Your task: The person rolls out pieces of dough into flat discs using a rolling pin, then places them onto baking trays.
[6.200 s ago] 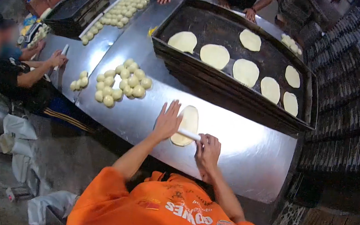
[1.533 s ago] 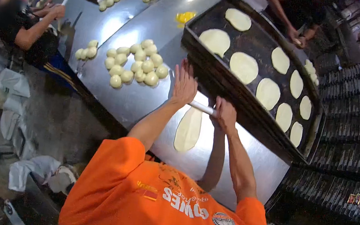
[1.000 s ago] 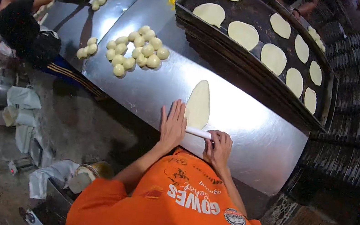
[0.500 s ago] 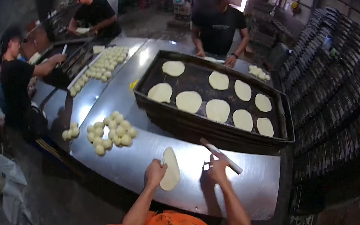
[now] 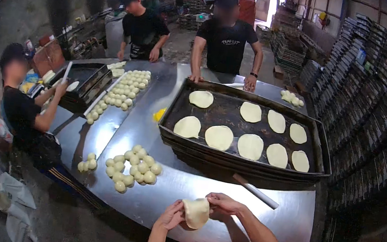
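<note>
- Metal table [image 5: 283,218] carries the rolling pin [image 5: 257,192], gripped before, now let go near the tray [image 5: 228,157].
- Flat dough [image 5: 196,213], before lying down, is now lifted.
- Left hand [image 5: 171,216] and right hand [image 5: 224,204], slightly apart, hold its edges.

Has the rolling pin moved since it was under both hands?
Yes. Judged against the big tray, the rolling pin has shifted forward and to the right, and now lies close to the tray's near side.

My one view looks forward and down from my head — set above the table [image 5: 285,208]'s near edge, facing across it.
</note>
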`<action>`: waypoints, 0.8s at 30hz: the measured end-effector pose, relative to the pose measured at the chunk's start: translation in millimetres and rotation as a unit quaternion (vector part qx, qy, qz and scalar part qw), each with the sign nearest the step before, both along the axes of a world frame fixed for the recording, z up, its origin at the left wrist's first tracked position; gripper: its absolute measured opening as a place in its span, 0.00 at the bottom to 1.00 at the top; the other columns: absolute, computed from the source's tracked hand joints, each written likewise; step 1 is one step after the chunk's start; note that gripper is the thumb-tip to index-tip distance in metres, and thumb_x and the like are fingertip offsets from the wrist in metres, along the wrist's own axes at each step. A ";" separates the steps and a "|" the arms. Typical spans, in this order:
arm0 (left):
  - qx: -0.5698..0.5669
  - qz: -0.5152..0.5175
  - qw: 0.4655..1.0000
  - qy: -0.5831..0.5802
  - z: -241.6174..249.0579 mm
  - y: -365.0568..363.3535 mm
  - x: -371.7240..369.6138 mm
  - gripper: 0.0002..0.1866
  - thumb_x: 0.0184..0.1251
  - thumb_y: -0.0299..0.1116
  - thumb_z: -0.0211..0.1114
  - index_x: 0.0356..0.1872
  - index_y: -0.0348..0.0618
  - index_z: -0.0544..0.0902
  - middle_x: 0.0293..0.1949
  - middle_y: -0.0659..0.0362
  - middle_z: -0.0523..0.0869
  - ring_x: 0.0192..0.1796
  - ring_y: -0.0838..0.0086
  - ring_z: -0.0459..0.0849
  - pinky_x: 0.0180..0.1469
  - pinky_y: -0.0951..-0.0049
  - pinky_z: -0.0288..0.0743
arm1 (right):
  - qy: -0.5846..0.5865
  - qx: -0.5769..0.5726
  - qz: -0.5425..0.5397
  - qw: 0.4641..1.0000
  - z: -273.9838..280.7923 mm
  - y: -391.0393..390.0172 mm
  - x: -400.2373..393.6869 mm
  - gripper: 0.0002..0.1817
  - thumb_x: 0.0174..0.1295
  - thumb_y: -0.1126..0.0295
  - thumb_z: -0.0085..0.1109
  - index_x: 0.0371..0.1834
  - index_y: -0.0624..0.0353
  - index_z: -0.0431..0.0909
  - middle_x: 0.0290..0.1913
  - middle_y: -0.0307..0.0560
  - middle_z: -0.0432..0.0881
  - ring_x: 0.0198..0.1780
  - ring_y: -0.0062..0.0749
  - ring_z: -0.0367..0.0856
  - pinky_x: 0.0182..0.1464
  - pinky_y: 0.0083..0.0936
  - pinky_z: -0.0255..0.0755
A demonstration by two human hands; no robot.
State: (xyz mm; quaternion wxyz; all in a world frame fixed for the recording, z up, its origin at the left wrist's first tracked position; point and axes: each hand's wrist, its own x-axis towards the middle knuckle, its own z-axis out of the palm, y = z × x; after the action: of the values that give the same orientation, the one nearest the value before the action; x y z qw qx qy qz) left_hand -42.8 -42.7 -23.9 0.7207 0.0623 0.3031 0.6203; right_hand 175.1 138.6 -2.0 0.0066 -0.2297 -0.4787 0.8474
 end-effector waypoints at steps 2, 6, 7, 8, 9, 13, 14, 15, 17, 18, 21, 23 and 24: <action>0.016 0.038 0.999 0.028 23.9 29.1 -19.4 0.12 0.78 0.32 0.56 0.57 0.43 0.73 0.55 0.54 0.83 0.55 0.65 0.84 0.56 0.57 0.82 | 0.023 -0.065 -0.107 0.992 49.0 -1.1 -6.5 0.16 0.74 0.56 0.54 0.51 0.57 0.75 0.48 0.38 0.79 0.49 0.26 0.80 0.53 0.29 0.79; 0.196 -0.093 0.951 0.219 153.0 139.2 -77.5 0.19 0.78 0.40 0.54 0.60 0.40 0.76 0.57 0.54 0.82 0.61 0.67 0.79 0.60 0.63 0.77 | 0.093 0.002 -0.213 0.973 177.4 53.7 -18.5 0.12 0.73 0.59 0.56 0.50 0.54 0.77 0.48 0.38 0.81 0.53 0.28 0.79 0.55 0.33 0.77; 0.166 -0.158 0.939 0.255 192.8 171.4 -89.8 0.19 0.78 0.41 0.52 0.58 0.39 0.77 0.56 0.57 0.82 0.60 0.70 0.79 0.61 0.67 0.76 | 0.049 0.086 -0.259 0.961 178.9 83.2 -20.2 0.12 0.72 0.59 0.57 0.50 0.54 0.77 0.46 0.38 0.82 0.52 0.29 0.81 0.54 0.32 0.78; 0.234 -0.160 0.909 0.305 223.2 201.4 -88.0 0.20 0.78 0.45 0.52 0.57 0.39 0.77 0.54 0.58 0.82 0.56 0.71 0.81 0.61 0.67 0.75 | 0.138 0.051 -0.272 0.951 196.0 106.5 -30.5 0.13 0.71 0.57 0.57 0.47 0.53 0.78 0.43 0.37 0.83 0.46 0.29 0.82 0.52 0.29 0.76; 0.238 -0.161 0.893 0.345 238.7 240.0 -93.2 0.20 0.78 0.46 0.53 0.56 0.40 0.78 0.53 0.58 0.82 0.55 0.72 0.82 0.60 0.69 0.75 | 0.120 0.066 -0.285 0.949 222.9 125.6 -35.0 0.15 0.71 0.53 0.55 0.46 0.52 0.78 0.41 0.36 0.81 0.38 0.28 0.80 0.50 0.29 0.73; 0.165 -0.162 0.875 0.425 253.1 357.2 -95.0 0.28 0.70 0.62 0.57 0.52 0.47 0.79 0.44 0.62 0.82 0.49 0.73 0.81 0.54 0.68 0.74 | 0.049 0.079 -0.301 0.949 222.8 238.9 -47.4 0.27 0.72 0.42 0.45 0.53 0.54 0.76 0.47 0.41 0.79 0.46 0.33 0.78 0.52 0.36 0.71; 0.116 -0.157 0.873 0.447 249.3 377.0 -90.0 0.32 0.66 0.68 0.58 0.51 0.48 0.80 0.42 0.62 0.82 0.47 0.73 0.80 0.53 0.67 0.73 | 0.029 0.079 -0.310 0.947 219.6 257.3 -51.8 0.29 0.72 0.40 0.44 0.54 0.55 0.75 0.49 0.42 0.79 0.47 0.34 0.78 0.52 0.37 0.71; 0.094 -0.158 0.881 0.435 236.6 397.3 -87.7 0.38 0.58 0.75 0.58 0.50 0.49 0.80 0.41 0.62 0.83 0.44 0.72 0.79 0.52 0.65 0.72 | 0.023 0.075 -0.313 0.946 211.6 276.3 -55.2 0.29 0.72 0.40 0.44 0.54 0.56 0.75 0.49 0.43 0.79 0.48 0.34 0.78 0.52 0.38 0.71; 0.051 -0.135 0.901 0.410 221.5 417.2 -79.8 0.38 0.57 0.75 0.59 0.50 0.48 0.80 0.41 0.61 0.81 0.45 0.72 0.79 0.52 0.66 0.74 | -0.006 0.073 -0.320 0.945 179.2 320.9 -63.1 0.29 0.72 0.40 0.44 0.55 0.57 0.74 0.48 0.44 0.80 0.48 0.34 0.79 0.51 0.39 0.72; 0.041 -0.127 0.910 0.393 212.3 425.6 -77.1 0.38 0.58 0.74 0.60 0.49 0.47 0.79 0.41 0.61 0.79 0.44 0.71 0.78 0.52 0.66 0.75 | -0.035 0.095 -0.334 0.937 165.9 336.0 -68.7 0.29 0.72 0.41 0.44 0.54 0.57 0.75 0.46 0.43 0.80 0.47 0.34 0.78 0.51 0.39 0.71; 0.109 -0.049 0.840 0.530 141.4 477.1 -83.5 0.50 0.65 0.69 0.58 0.68 0.27 0.66 0.67 0.40 0.69 0.70 0.55 0.69 0.71 0.62 0.61 | -0.077 0.255 -0.325 0.907 132.2 366.7 -84.9 0.26 0.73 0.45 0.48 0.42 0.61 0.78 0.42 0.42 0.81 0.45 0.36 0.76 0.49 0.38 0.69; 0.160 0.049 0.648 0.743 133.3 476.7 -87.4 0.56 0.67 0.67 0.57 0.74 0.21 0.52 0.75 0.33 0.56 0.80 0.49 0.52 0.80 0.60 0.43 | -0.117 0.527 -0.369 0.756 117.6 386.0 -89.5 0.24 0.73 0.55 0.50 0.51 0.69 0.77 0.51 0.52 0.81 0.55 0.43 0.76 0.59 0.38 0.67; 0.202 0.066 0.632 0.745 148.2 464.5 -90.4 0.52 0.69 0.63 0.58 0.73 0.21 0.55 0.75 0.33 0.55 0.79 0.49 0.53 0.79 0.60 0.47 | -0.169 0.580 -0.309 0.735 138.7 380.7 -85.1 0.23 0.72 0.58 0.51 0.57 0.69 0.76 0.56 0.56 0.79 0.60 0.45 0.75 0.64 0.38 0.65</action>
State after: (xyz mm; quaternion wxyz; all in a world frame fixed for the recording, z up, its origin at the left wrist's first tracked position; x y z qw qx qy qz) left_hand -133.1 421.8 124.3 0.1765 0.6275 0.6071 0.4544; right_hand 90.0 519.4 136.7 0.3192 -0.4559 -0.7732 0.3040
